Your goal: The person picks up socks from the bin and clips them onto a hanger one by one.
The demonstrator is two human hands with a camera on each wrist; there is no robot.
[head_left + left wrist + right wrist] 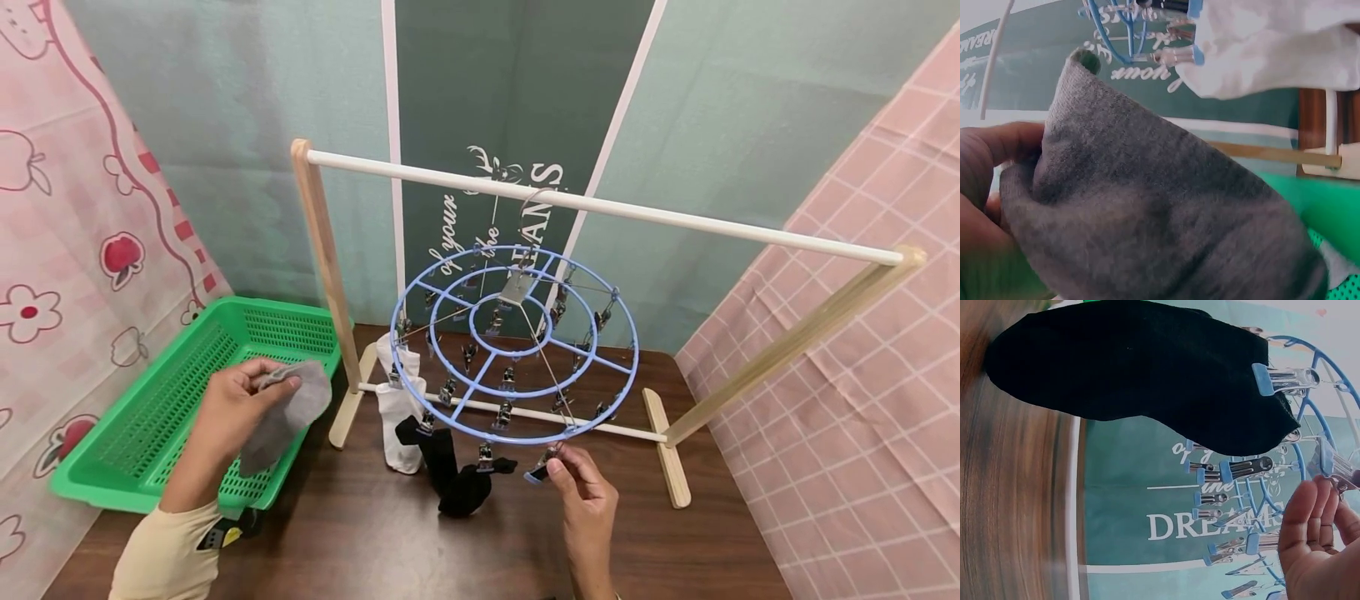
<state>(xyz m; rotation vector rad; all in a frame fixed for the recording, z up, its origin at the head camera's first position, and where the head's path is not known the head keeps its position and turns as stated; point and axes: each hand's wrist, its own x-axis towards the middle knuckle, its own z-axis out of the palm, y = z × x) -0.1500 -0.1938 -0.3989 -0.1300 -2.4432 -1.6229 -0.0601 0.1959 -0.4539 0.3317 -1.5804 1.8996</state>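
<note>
My left hand grips a grey sock by its upper edge, and the sock hangs over the near side of the green basket. In the left wrist view the grey sock spreads wide across the frame. My right hand pinches a metal clip with blue tips at the near edge of the blue round drying hanger. Black socks hang from neighbouring clips just left of that hand. Farther left, white socks hang from the outer ring.
The hanger hooks over the white bar of a stand with wooden posts. The green basket stands left of it, with a pale cloth inside. More clips dangle from the rings. Patterned cloth walls the right side.
</note>
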